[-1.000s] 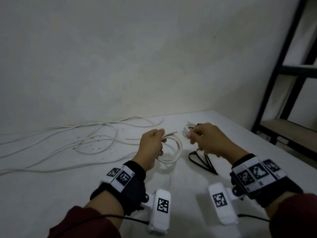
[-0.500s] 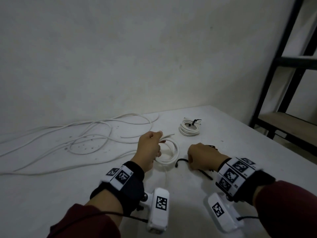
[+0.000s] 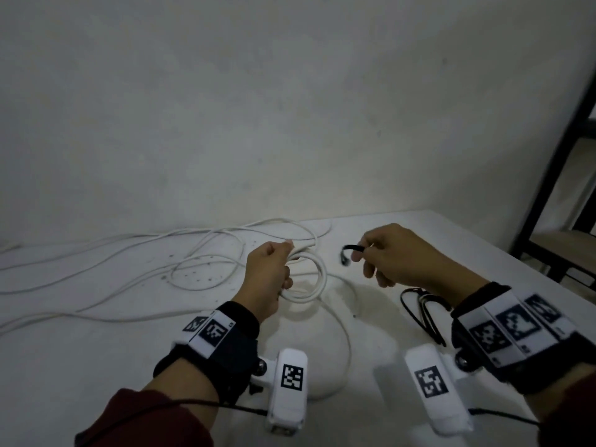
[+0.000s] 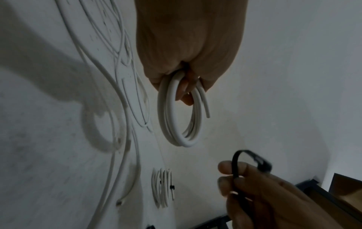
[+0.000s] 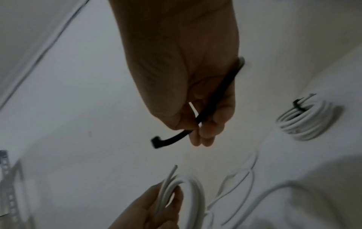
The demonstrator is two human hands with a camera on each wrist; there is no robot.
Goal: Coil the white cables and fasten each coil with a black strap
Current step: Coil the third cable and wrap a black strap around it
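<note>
Left hand (image 3: 269,275) grips white cable coil (image 3: 309,279); right hand (image 3: 406,256) pinches a black strap (image 3: 350,251).

Coil is held above the white worktop (image 3: 96,366), its free end poking out past the fist. Strap sits just right of the coil, apart from it, hooked end pointing at it. Loose white cables (image 3: 129,262) sprawl on the worktop to the left. More black straps (image 3: 422,314) lie under the right wrist. Strapped coil (image 5: 305,119) lies further back on the worktop.
</note>
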